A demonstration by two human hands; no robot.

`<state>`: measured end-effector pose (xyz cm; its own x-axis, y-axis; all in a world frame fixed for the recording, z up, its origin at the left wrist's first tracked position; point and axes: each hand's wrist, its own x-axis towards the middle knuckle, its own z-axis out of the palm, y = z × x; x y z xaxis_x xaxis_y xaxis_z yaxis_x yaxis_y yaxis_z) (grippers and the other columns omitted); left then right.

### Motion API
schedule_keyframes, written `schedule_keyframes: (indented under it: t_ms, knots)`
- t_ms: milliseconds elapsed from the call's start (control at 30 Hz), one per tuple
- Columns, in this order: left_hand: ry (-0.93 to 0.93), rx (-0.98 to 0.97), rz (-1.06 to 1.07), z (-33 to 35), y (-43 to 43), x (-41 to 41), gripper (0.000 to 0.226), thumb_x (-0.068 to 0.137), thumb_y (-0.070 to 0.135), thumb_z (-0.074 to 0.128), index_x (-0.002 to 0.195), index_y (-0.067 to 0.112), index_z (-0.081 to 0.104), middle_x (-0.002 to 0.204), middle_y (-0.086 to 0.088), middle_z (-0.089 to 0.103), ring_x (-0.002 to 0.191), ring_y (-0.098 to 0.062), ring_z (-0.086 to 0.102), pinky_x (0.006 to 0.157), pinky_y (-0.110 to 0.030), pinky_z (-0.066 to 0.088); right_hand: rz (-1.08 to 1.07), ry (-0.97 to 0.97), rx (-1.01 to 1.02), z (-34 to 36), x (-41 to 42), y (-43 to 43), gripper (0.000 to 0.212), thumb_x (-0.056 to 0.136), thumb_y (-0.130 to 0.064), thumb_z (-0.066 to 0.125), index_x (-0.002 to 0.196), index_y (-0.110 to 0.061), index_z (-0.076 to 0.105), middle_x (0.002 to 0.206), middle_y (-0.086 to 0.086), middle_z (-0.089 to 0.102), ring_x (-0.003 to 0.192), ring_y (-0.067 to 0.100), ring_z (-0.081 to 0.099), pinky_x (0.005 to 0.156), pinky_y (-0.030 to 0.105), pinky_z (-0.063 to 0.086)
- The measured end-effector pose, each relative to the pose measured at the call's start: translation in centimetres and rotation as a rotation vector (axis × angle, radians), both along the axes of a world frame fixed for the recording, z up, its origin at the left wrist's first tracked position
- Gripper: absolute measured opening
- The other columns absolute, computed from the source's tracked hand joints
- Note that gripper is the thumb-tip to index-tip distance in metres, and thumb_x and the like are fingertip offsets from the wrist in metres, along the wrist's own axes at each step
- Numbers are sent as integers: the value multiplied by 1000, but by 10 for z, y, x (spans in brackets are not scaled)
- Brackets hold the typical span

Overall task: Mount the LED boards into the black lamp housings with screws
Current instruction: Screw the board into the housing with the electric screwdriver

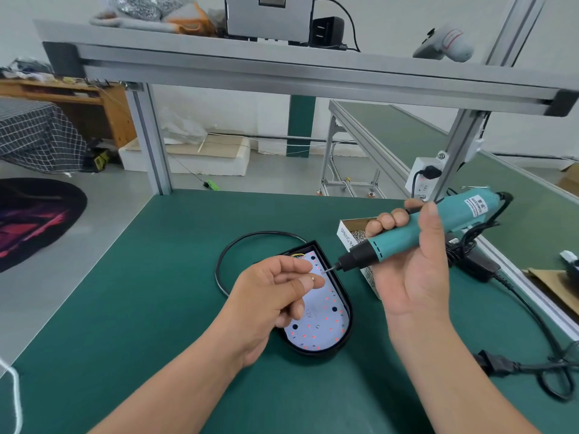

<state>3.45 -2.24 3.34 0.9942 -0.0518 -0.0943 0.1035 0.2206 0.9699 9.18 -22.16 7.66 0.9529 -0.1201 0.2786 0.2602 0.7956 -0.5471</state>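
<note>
Lower centre of frame: black lamp housing (350, 314) flat on the green worktop (156, 308), LED board (322, 324) seated inside, long axis running away from the viewer. Above its upper half, the left hand (275, 289) pinches a small brass-coloured item, probably a screw (313, 278), between thumb and forefinger. To the right, the right hand (410, 270) grips the teal electric screwdriver (454, 213). The tool slants from upper right to lower left, with its bit (329, 270) ending just beside the pinched screw. Beyond the right hand: open box of screws (354, 227). Loading the bit turns on this tip-to-screw alignment.
</note>
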Motion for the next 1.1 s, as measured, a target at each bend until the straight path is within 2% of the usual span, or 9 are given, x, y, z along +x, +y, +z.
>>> schedule_keyframes:
  t_ms: [100, 200, 367, 667, 867, 1100]
  knots:
    - [1, 4, -13, 0, 0, 0, 18, 98, 3, 71, 115, 7, 68, 103, -13, 82, 51, -13, 54, 43, -19, 34, 20, -11, -12, -1, -1, 3, 16, 105, -33, 63, 105, -17, 61, 83, -1, 51, 77, 17, 53, 82, 34, 52]
    - [11, 2, -7, -1, 0, 1, 17, 98, 2, 72, 113, 7, 69, 94, -14, 81, 64, -22, 56, 43, -19, 33, 38, -19, -20, -1, -1, 5, 15, 105, -32, 62, 104, -17, 62, 84, -1, 52, 78, 16, 54, 82, 33, 52]
    - [14, -6, -15, -2, 0, 2, 16, 98, 2, 71, 113, 7, 68, 102, -16, 81, 48, -11, 53, 42, -18, 33, 42, -15, -24, -2, -2, 6, 13, 107, -28, 60, 102, -17, 63, 83, -1, 52, 77, 16, 54, 82, 33, 52]
    - [-25, 100, 29, -4, 1, 3, 14, 96, 5, 74, 108, 12, 70, 99, -11, 82, 49, -12, 60, 43, -17, 34, 29, -59, -110, 0, -6, 11, 13, 106, -29, 59, 108, -17, 60, 85, -1, 54, 79, 16, 55, 83, 34, 51]
    - [-37, 130, 25, -3, 0, 1, 13, 97, 6, 74, 106, 14, 72, 96, -15, 82, 53, -9, 67, 43, -17, 35, 55, -26, -110, -2, -5, 11, 14, 107, -32, 59, 109, -18, 60, 85, -1, 53, 79, 17, 55, 84, 36, 51]
    - [-37, 154, 19, -3, -3, 1, 15, 98, 8, 72, 111, 15, 71, 100, -5, 83, 49, -13, 57, 44, -18, 35, 33, 40, -27, -6, 1, 10, 15, 104, -31, 64, 105, -16, 60, 82, -1, 52, 74, 15, 54, 82, 34, 50]
